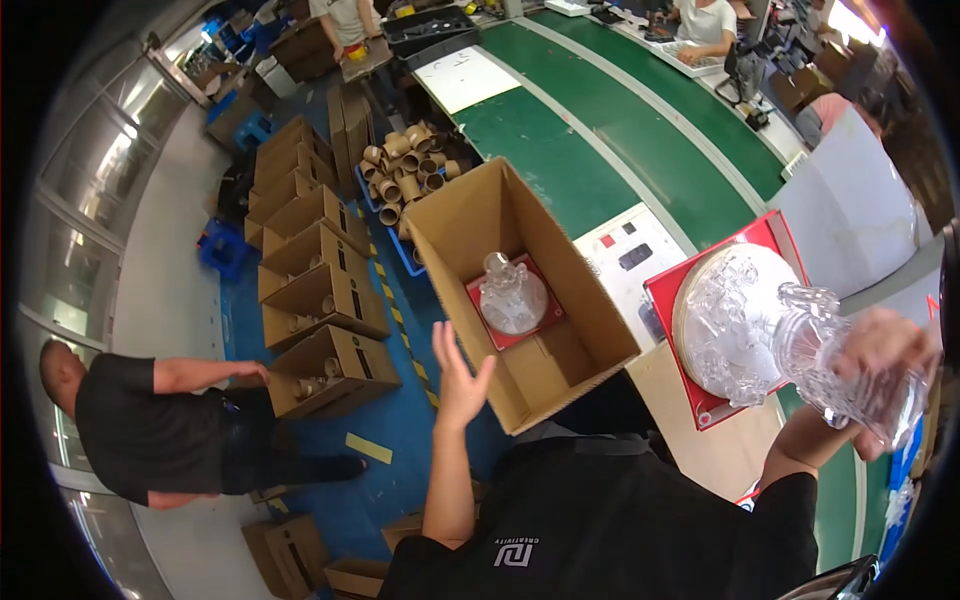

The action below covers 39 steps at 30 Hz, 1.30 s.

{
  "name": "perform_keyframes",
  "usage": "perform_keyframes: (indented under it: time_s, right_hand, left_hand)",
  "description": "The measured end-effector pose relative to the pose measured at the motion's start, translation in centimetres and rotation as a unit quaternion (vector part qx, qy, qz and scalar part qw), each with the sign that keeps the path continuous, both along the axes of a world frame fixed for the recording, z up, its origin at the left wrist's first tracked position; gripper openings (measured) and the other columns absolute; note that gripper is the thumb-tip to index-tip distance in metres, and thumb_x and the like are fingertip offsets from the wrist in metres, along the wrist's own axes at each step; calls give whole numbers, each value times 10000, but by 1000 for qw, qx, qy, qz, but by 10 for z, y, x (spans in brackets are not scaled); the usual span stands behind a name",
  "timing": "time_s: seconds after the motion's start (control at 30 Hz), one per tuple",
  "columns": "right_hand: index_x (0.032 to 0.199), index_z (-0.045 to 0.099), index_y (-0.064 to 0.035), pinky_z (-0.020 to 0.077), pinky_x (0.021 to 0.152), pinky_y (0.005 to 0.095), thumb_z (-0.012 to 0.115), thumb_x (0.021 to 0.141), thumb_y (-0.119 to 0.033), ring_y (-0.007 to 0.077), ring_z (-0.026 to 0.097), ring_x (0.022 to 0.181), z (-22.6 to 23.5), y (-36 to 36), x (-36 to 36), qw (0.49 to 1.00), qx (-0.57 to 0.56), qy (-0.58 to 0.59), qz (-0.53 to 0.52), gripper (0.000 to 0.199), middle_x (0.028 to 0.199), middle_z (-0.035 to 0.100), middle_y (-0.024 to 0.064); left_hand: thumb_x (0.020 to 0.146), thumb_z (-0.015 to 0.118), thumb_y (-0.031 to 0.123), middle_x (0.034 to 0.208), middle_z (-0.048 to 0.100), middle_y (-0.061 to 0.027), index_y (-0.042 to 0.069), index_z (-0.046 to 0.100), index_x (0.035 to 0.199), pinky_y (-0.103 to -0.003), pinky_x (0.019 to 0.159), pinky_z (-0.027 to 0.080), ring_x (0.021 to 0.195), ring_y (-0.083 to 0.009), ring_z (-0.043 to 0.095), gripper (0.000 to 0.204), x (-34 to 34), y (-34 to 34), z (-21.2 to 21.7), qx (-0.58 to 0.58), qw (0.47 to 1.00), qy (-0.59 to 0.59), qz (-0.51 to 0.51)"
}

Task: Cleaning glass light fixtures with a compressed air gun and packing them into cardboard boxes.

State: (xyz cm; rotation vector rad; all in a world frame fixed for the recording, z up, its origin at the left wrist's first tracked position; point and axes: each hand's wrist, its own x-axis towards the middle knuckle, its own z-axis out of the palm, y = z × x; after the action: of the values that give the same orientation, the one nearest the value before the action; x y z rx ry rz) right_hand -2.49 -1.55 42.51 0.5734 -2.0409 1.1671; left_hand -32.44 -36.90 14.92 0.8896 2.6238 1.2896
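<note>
An open cardboard box [590,310] stands in front of me. At its bottom lies a red square tray [548,325] bearing a round pale disc and clear glass-like pieces [512,295]. My left hand [460,385] is beside the box's near left wall, fingers spread, holding nothing. To the right of the box, a second red tray [712,412] carries a round white disc [752,338] with clear ornate pieces around it. My right hand [880,350], smeared by motion, is closed around a tall clear glass-like piece [815,350] at that tray's right side.
Blue crates of cardboard tubes [405,170] stand beyond the box. On the left, a row of open cartons [320,290] lines the blue floor, with a person in black [170,420] reaching into one. A green conveyor table [620,140] runs behind, with people seated along it.
</note>
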Motion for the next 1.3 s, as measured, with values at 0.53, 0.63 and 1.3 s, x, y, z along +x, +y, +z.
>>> perform_keyframes:
  time_s: [0.53,0.63,1.3]
  right_hand:
    - [1250,436,-8,429,875,334,514,960,-204,208,510,959,-104,-4,-172,808,-584,79,-14,359,1149,520,123]
    - [1153,527,-26,485,831,330,551,955,-232,200,572,946,-143,-3,-188,762,-645,3,-54,288,1034,593,88]
    - [1164,391,-35,467,893,290,610,875,36,170,567,964,-175,-52,-268,865,-367,33,-340,370,1141,524,137]
  left_hand:
    - [855,571,138,1455,303,-237,64,178,1471,-447,1088,298,1344,-400,316,735,-2,5,-98,265,906,-303,-133]
    - [863,597,178,1432,409,-157,86,194,1470,-422,1088,309,1335,-295,380,734,10,8,-94,120,973,-191,-37]
    - [959,412,85,1524,185,-234,84,-98,1496,-368,1114,202,1368,-287,286,741,14,22,-28,277,937,-201,66]
